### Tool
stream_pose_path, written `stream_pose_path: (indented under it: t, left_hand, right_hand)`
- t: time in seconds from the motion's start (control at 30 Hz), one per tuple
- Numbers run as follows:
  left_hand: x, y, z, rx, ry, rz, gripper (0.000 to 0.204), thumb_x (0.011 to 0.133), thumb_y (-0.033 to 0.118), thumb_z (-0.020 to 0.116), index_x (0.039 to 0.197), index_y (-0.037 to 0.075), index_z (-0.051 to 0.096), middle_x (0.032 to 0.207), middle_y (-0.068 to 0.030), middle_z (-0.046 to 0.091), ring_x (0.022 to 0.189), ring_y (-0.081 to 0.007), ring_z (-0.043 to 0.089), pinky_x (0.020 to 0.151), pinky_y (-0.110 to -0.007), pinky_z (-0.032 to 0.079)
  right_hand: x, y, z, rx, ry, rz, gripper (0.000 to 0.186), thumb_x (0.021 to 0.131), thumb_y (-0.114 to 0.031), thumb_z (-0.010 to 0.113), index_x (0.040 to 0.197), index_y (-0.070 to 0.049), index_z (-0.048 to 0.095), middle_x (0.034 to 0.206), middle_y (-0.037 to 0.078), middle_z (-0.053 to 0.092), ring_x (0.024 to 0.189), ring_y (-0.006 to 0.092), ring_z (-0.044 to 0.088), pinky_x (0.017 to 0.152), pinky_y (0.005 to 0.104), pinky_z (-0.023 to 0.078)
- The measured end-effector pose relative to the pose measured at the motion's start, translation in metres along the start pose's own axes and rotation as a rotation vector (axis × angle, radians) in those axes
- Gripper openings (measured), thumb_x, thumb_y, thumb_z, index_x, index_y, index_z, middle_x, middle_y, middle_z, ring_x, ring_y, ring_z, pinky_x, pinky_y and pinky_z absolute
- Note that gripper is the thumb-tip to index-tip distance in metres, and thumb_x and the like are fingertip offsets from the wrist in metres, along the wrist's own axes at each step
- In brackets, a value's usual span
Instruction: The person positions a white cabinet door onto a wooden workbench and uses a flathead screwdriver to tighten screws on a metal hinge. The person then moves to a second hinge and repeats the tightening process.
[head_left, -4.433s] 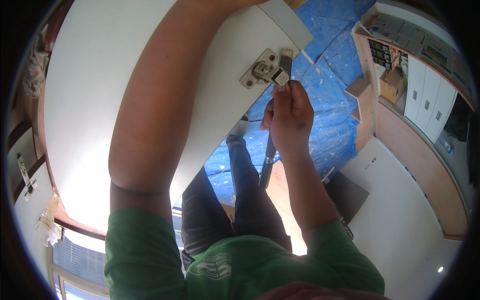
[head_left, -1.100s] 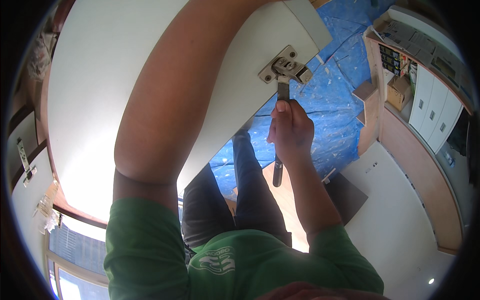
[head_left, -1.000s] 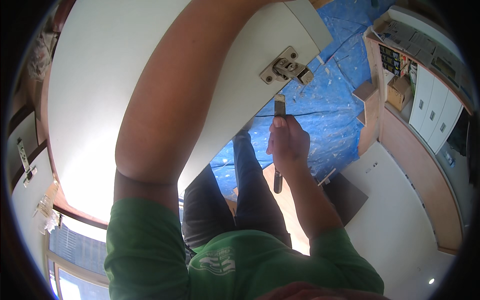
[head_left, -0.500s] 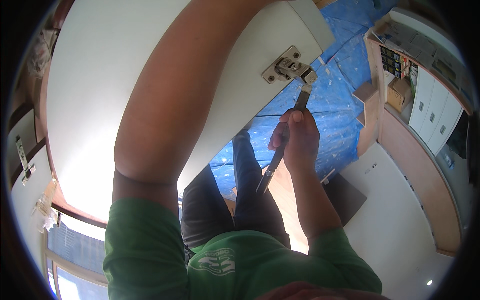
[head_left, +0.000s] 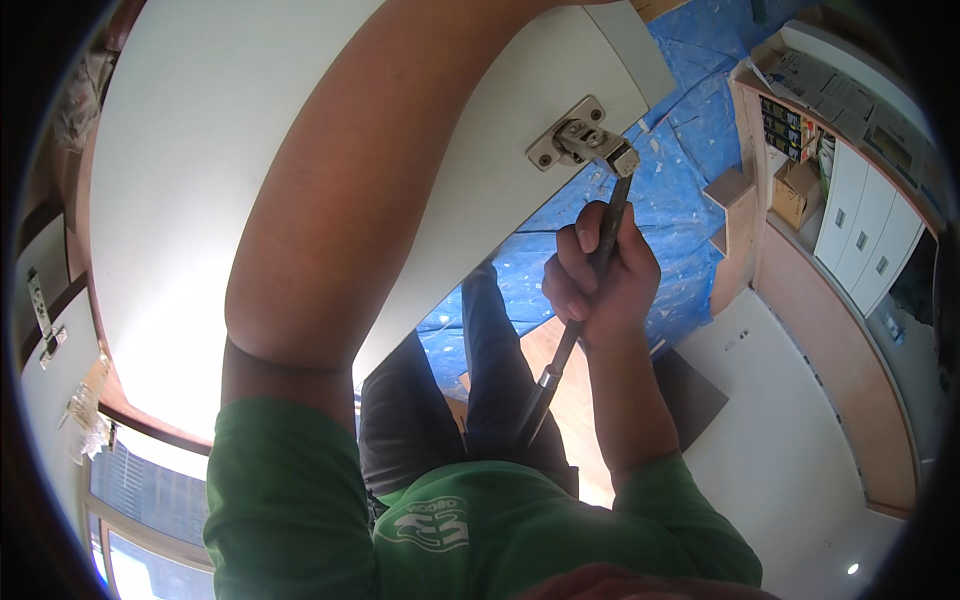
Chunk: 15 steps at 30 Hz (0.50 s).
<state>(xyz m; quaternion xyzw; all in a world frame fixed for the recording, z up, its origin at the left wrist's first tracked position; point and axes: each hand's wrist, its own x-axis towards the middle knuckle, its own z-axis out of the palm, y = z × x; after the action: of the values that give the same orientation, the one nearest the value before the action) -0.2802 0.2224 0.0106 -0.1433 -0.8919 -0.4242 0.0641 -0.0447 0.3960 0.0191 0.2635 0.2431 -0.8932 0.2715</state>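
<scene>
A white panel [head_left: 470, 210] fills the upper left, with a metal cabinet hinge [head_left: 590, 140] fixed near its right edge by a screwed plate. My right hand [head_left: 605, 270] is closed around a long, slim, dark tool [head_left: 568, 345] with a shiny metal collar; its exact kind is unclear. The tool's upper end meets or lies just behind the hinge's free end. My left forearm [head_left: 350, 180] crosses in front of the panel and runs up to the top edge, where the left hand is cut off.
Blue sheeting [head_left: 690, 140] covers the floor beyond the panel. A wooden cabinet [head_left: 830, 290] with white drawers [head_left: 860, 225] and a cardboard box [head_left: 795, 190] stands at the right. Another hinge [head_left: 42, 305] shows at far left, above a window [head_left: 150, 500].
My right hand has shifted slightly and turned, its fingers now curled visibly across the shaft. The tool's collar end has moved lower, and its tip has shifted right at the hinge.
</scene>
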Motion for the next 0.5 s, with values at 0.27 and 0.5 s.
stream_pose_path:
  t: [0.27,0.5]
  left_hand:
    - [0.000,-0.002,0.004,0.047,0.036,-0.003,0.042,0.093,0.037,0.052,0.093,0.004,0.078,0.097,-0.0216,0.074,0.096,-0.0384,0.070,0.096,-0.046,0.051]
    - [0.001,-0.001,0.000,0.014,-0.004,-0.014,0.042,0.093,0.037,0.051,0.094,0.005,0.079,0.102,-0.0208,0.074,0.099,-0.0378,0.070,0.097,-0.045,0.051]
  right_hand:
    - [-0.004,0.012,0.021,-0.551,0.403,-0.112,0.038,0.110,-0.035,0.047,0.095,-0.003,0.060,0.067,0.011,0.060,0.048,0.0234,0.060,0.046,0.0325,0.051]
    - [-0.005,0.031,0.031,-1.091,0.550,-0.233,0.032,0.106,-0.029,0.057,0.096,0.002,0.062,0.065,0.008,0.060,0.054,0.0158,0.063,0.052,0.0319,0.055]
